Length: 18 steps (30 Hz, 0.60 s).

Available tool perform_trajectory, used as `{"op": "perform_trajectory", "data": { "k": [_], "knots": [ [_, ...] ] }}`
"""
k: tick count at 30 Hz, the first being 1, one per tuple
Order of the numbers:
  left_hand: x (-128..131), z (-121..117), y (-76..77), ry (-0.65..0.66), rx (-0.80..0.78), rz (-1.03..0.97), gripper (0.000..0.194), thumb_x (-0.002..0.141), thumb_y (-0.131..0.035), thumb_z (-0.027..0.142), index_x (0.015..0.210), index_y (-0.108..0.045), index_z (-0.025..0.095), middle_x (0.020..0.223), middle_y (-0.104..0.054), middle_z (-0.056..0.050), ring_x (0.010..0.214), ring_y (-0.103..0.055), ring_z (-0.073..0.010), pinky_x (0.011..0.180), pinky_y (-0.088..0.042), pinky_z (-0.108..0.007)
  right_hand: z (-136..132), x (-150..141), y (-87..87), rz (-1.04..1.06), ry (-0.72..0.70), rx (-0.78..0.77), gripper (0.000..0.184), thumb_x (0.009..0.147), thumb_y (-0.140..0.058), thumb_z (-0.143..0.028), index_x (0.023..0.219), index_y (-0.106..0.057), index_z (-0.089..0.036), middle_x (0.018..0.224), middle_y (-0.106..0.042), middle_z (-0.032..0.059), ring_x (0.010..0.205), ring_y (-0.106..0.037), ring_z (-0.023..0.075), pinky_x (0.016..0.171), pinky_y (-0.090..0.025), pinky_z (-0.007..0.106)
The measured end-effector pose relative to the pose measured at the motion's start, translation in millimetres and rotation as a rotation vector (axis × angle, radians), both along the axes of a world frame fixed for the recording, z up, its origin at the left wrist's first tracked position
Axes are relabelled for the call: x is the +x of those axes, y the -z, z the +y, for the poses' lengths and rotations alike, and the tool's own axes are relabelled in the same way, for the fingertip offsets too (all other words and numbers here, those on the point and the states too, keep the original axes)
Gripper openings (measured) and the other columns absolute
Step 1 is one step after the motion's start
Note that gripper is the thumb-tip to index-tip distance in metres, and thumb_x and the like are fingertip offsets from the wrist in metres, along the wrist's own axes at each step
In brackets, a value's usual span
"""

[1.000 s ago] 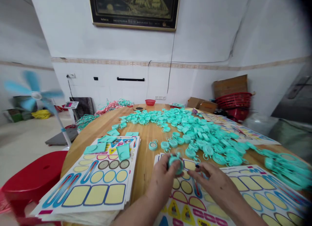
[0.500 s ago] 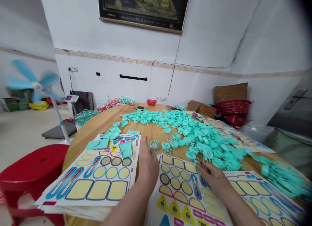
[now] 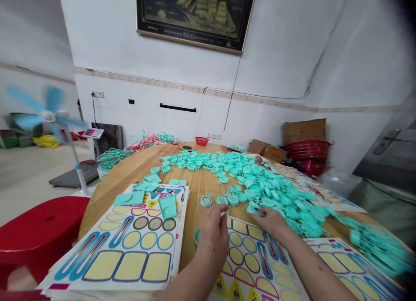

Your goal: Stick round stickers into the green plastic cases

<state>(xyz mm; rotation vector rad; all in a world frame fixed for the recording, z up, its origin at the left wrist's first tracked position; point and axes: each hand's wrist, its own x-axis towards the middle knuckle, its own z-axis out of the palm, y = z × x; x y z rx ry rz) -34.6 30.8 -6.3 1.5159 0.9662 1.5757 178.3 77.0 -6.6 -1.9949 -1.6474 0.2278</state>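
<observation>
On wood tbl [image 3: 194, 184], rnd teal plastic disc [image 3: 222, 200] seen just far of half-curled L hand [image 3: 214, 231]; R hand [image 3: 272, 221] part-open; holds unclear.

I can tell that the only camera here rides on a person's head at the near side of the wooden surface [image 3: 196, 179], facing forward and tipped down, with the left fingers [image 3: 223, 225] and right fingers [image 3: 260, 218] close below it. Its wide gaze runs across to the far wall [image 3: 276, 41], cropping the framed ship picture [image 3: 195, 15] overhead, and reaches the fan [image 3: 48, 116] and red stool [image 3: 29, 231] on the left, while a dark blur covers its upper right corner.
</observation>
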Motion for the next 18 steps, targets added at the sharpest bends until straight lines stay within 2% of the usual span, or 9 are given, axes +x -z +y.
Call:
{"op": "perform_trajectory", "data": {
  "k": [2, 5, 7, 10, 12, 15, 18],
  "knots": [
    [4.2, -4.4, -3.7, 0.093, -0.162, -0.057, 0.024, 0.083, -0.049, 0.029, 0.1, -0.06, 0.016, 0.098, -0.059, -0.011, 0.09, -0.057, -0.022, 0.078, -0.048, -0.034, -12.3, -5.3, -11.5, 0.023, -0.042, 0.037, 0.023, 0.069, -0.061, -0.042, 0.075, -0.061, -0.02, 0.084, -0.069, 0.0092, 0.085, -0.064, 0.0267, 0.071, -0.048, 0.033],
    [7.3, -11.1, -12.7, 0.274, -0.431, -0.163, 0.039, 0.083, -0.049, 0.038, 0.112, -0.051, 0.012, 0.104, -0.055, -0.013, 0.087, -0.058, -0.0203, 0.065, -0.05, -0.028, -37.8, -17.8, -22.3, 0.087, -0.143, 0.06, 0.039, 0.073, -0.058, -0.043, 0.105, -0.059, -0.021, 0.106, -0.064, 0.0077, 0.1, -0.06, 0.0237, 0.081, -0.048, 0.031],
    [5.5, -14.8, -18.9, 0.399, -0.552, -0.188, 0.047, 0.082, -0.048, 0.047, 0.115, -0.049, 0.013, 0.103, -0.055, -0.012, 0.081, -0.059, -0.0182, 0.058, -0.049, -0.024, -56.1, -28.8, -21.9, 0.171, -0.247, 0.035, 0.047, 0.073, -0.06, -0.042, 0.115, -0.055, -0.022, 0.113, -0.06, 0.0083, 0.102, -0.059, 0.023, 0.083, -0.048, 0.032],
    [0.8, -17.8, -23.8, 0.485, -0.617, -0.106, 0.05, 0.081, -0.045, 0.058, 0.104, -0.057, 0.015, 0.08, -0.057, -0.004, 0.056, -0.053, -0.0104, 0.044, -0.04, -0.018, -79.6, -46.3, -15.6, 0.342, -0.401, 0.018, 0.05, 0.07, -0.063, -0.035, 0.118, -0.055, -0.023, 0.116, -0.055, 0.0085, 0.105, -0.057, 0.0226, 0.088, -0.047, 0.035],
    [-0.6, -17.7, -22.8, 0.51, -0.613, -0.035, 0.048, 0.08, -0.047, 0.058, 0.094, -0.062, 0.015, 0.065, -0.053, -0.001, 0.047, -0.045, -0.0073, 0.04, -0.035, -0.016, -90.8, -55.1, -13.4, 0.441, -0.457, -0.008, 0.048, 0.07, -0.062, -0.029, 0.118, -0.056, -0.025, 0.114, -0.054, 0.0067, 0.108, -0.055, 0.0208, 0.091, -0.046, 0.033],
    [1.8, -15.1, -17.2, 0.583, -0.629, -0.073, 0.042, 0.079, -0.053, 0.052, 0.09, -0.063, 0.013, 0.064, -0.055, -0.002, 0.048, -0.048, -0.0085, 0.042, -0.038, -0.017, -100.0, -57.4, -16.9, 0.554, -0.429, -0.079, 0.052, 0.07, -0.062, -0.029, 0.121, -0.053, -0.027, 0.113, -0.055, 0.0048, 0.107, -0.055, 0.0205, 0.087, -0.048, 0.031],
    [6.6, -10.6, -11.6, 0.553, -0.653, -0.299, 0.039, 0.077, -0.058, 0.047, 0.095, -0.06, 0.013, 0.077, -0.059, -0.005, 0.06, -0.058, -0.0125, 0.052, -0.047, -0.02, -101.4, -46.9, -20.7, 0.596, -0.263, -0.072, 0.049, 0.074, -0.059, -0.043, 0.119, -0.051, -0.027, 0.108, -0.058, 0.0048, 0.102, -0.057, 0.023, 0.077, -0.05, 0.031]
  ]
}}
